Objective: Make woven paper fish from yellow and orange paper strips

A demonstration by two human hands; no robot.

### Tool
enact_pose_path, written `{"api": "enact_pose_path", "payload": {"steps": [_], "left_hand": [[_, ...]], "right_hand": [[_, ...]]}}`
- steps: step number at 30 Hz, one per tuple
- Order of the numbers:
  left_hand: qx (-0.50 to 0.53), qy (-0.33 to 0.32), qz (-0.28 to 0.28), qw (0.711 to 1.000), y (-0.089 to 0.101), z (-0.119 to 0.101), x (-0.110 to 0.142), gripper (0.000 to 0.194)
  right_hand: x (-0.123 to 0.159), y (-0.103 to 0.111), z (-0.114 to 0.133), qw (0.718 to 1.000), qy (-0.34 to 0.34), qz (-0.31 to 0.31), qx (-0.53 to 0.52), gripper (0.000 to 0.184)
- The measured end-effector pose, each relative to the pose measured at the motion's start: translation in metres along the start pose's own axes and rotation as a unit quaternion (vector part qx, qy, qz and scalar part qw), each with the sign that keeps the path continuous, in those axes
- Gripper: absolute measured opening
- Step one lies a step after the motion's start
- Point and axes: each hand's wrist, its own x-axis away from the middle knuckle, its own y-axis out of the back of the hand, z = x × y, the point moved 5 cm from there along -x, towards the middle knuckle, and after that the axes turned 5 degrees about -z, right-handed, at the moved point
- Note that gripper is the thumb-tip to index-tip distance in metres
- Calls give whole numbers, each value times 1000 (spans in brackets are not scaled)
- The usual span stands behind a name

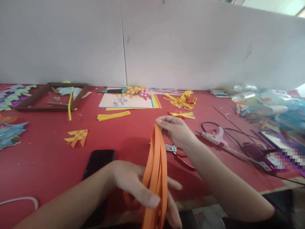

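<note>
My right hand (177,130) pinches the top ends of several long orange paper strips (156,165) and holds them up over the red table (47,159). Lower down, my left hand (140,187) closes its thumb and fingers round the same strips near the table's front edge. The strips hang between the two hands and run out of view at the bottom. Red-handled scissors (179,156) lie just behind my right wrist. A black phone (98,162) rests beside my left wrist.
A pink glue gun (214,136) with black cables lies at the right. Yellow strips (113,116), a small woven orange-yellow piece (77,136), a wooden frame (47,97), paper sheets (133,100) and woven pieces sit further back. Plastic bags and clutter (264,105) fill the right. A white wall stands behind.
</note>
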Motion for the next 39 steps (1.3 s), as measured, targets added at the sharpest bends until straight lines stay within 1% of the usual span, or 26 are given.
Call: {"api": "enact_pose_path", "payload": {"steps": [1,2,3,4,6,8,9,10,11,12,13,15,18,20,26,30,32,35,37,39], "left_hand": [[-20,9,-19,1000,10,4,0,55],[-4,-11,-87,996,24,3,-1,55],[40,-20,-165,985,37,2,-1,58],[81,-20,-244,966,48,3,-2,64],[139,-49,-360,921,63,1,-4,70],[177,-99,-445,872,72,-3,-4,61],[185,-128,-474,852,76,-4,-3,53],[187,-157,-489,837,78,-6,-2,45],[184,-184,-492,830,80,-7,0,38],[181,-204,-484,831,80,-8,1,32],[179,-217,-469,837,81,-9,1,27],[177,-217,-442,853,82,-8,2,21],[178,-199,-413,871,82,-6,2,23],[186,-196,-401,875,82,-5,1,24],[219,-190,-388,875,82,-2,0,20],[212,-198,-405,867,83,-2,2,18],[199,-203,-414,865,83,-3,2,17],[191,-215,-423,859,83,-4,2,14],[195,-222,-423,857,83,-5,1,12],[202,-226,-417,857,83,-5,0,11]], "right_hand": [[-1,1,-13,1000,-19,6,-4,30],[0,1,-23,999,-30,11,-10,30],[0,2,-29,999,-34,18,-14,29],[1,2,-33,999,-30,23,-17,28],[4,4,-34,1000,-6,26,-10,25],[9,4,-33,1000,10,28,2,22],[12,3,-34,999,5,34,3,21],[15,2,-35,999,-3,42,1,20],[18,0,-36,999,-11,48,-5,19],[20,-1,-36,999,-13,52,-8,17],[23,-2,-36,999,-9,52,-10,16],[24,-2,-36,999,9,47,-3,13],[24,-1,-37,998,21,56,8,11],[24,-1,-38,998,31,58,8,9],[25,-2,-44,997,49,64,-16,4],[27,-3,-43,996,73,48,15,8],[28,-3,-41,994,100,30,41,11],[33,-3,-35,981,180,1,73,18],[37,-1,-30,962,253,-16,104,19],[41,-1,-25,933,319,-25,163,17]]}}
